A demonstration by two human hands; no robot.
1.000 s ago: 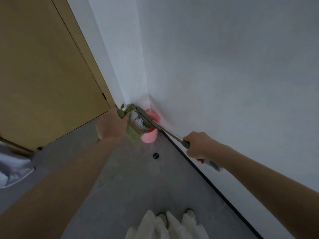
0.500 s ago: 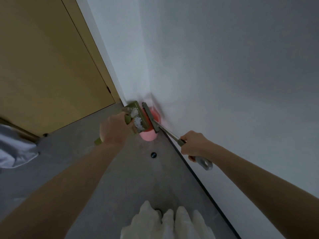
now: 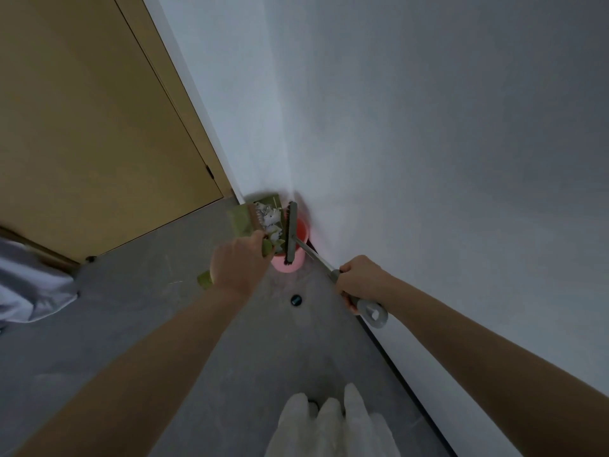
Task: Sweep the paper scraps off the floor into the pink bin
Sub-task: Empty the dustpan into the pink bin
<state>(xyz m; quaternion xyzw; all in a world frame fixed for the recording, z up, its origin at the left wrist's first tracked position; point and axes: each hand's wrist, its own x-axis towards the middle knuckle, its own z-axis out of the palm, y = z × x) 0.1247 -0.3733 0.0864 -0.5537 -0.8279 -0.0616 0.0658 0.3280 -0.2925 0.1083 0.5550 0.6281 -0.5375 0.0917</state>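
- My left hand (image 3: 239,263) grips the green dustpan (image 3: 245,219) by its handle, fingers curled round it, and holds the pan over the pink bin (image 3: 298,239), which stands on the floor (image 3: 230,341) in the corner.
- My right hand (image 3: 357,275) is wrapped round the grey shaft of the brush (image 3: 291,230); its dark bristle head lies across the bin's mouth, just beside the pan's lip.
- The paper scraps (image 3: 269,221) sit in the pan as a white crumpled heap, none seen on the floor near the bin.
- I judge the scraps to be very light and soft; they will flutter or cling to bristles rather than drop cleanly, so a slow tilt and a gentle push suit them better than a flick.
- The pan looks like stiff plastic and light; the handle is the right hold, since it lets my wrist tip the pan.
- Room is tight: the bin sits close against the white wall (image 3: 428,159), with the door (image 3: 99,127) well off to the left.
- The bin's mouth looks narrower than the pan, so scraps could spill past the rim.
- A small dark round fitting (image 3: 296,300) sits in the floor between me and the bin, clear of both tools.
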